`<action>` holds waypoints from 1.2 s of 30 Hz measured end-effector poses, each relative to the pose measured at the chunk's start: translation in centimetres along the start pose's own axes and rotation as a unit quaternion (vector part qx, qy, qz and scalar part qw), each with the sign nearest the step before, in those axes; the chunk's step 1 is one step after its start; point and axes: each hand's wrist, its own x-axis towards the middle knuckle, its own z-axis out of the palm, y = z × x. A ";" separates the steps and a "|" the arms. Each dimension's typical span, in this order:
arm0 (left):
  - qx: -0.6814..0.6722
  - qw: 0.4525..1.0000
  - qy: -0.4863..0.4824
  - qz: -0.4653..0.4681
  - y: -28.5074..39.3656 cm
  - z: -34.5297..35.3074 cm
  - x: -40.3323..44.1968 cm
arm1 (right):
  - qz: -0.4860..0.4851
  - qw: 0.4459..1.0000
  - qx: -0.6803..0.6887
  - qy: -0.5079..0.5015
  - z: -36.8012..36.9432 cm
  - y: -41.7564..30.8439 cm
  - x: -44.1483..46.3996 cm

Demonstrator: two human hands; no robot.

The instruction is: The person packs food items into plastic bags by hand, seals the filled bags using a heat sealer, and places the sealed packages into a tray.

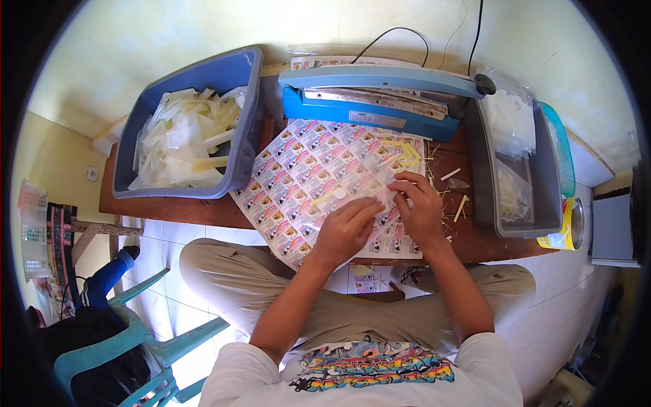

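My left hand (348, 230) is closed, thumb and fingers pinched at the edge of a clear plastic bag (361, 182) that lies over a printed sheet. Close beside it, my right hand (419, 207) has its fingers curled and pinched on the bag's right side. The film is so transparent that its outline is hard to follow. A thin yellow strip (324, 198) with a white round piece (340, 193) at its end shows left of my hands. The sheet (288, 173) carries rows of repeated pink labels.
A blue heat sealer (369, 112) stands behind the sheet. On the left, a blue-grey tub (239, 159) holds many plastic packets. A grey bin (483, 183) with bagged items is on the right, near a yellow can (559, 239). Yellow scraps (409, 154) litter the wooden table (468, 245).
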 end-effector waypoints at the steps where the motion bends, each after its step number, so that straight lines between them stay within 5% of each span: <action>1: 0.027 1.000 -0.005 -0.006 1.1 -0.6 0.6 | 0.021 1.000 0.001 0.016 -0.1 0.2 0.1; 12: 0.120 0.992 -0.032 -0.033 1.1 -0.4 -0.1 | 0.077 0.995 -0.014 0.068 -1.7 2.3 0.3; 14: 0.117 0.991 0.059 -0.023 0.8 0.2 -0.1 | 0.139 0.987 0.030 0.078 -1.7 1.8 0.4; 21: 0.094 0.988 0.117 -0.015 0.9 0.7 0.0 | 0.193 0.973 0.109 0.063 -1.5 -0.4 0.5; 24: 0.049 0.989 0.138 -0.008 1.5 0.6 0.1 | 0.203 0.969 0.138 -0.005 -1.6 -0.6 0.4; 26: 0.007 0.986 0.167 -0.027 1.9 0.1 0.4 | 0.172 0.914 0.362 0.066 -1.2 -0.3 0.3; 33: -0.097 0.965 0.211 -0.125 3.5 -1.9 2.4 | 0.139 0.920 0.353 0.097 -0.3 -0.7 0.0; 35: -0.365 0.875 0.236 -0.213 4.0 -2.2 3.1 | 0.135 0.947 0.288 0.037 -0.8 -1.5 0.0; 36: -0.365 0.876 0.235 -0.211 4.3 -2.7 3.5 | 0.134 0.947 0.288 0.039 -1.0 -1.9 0.0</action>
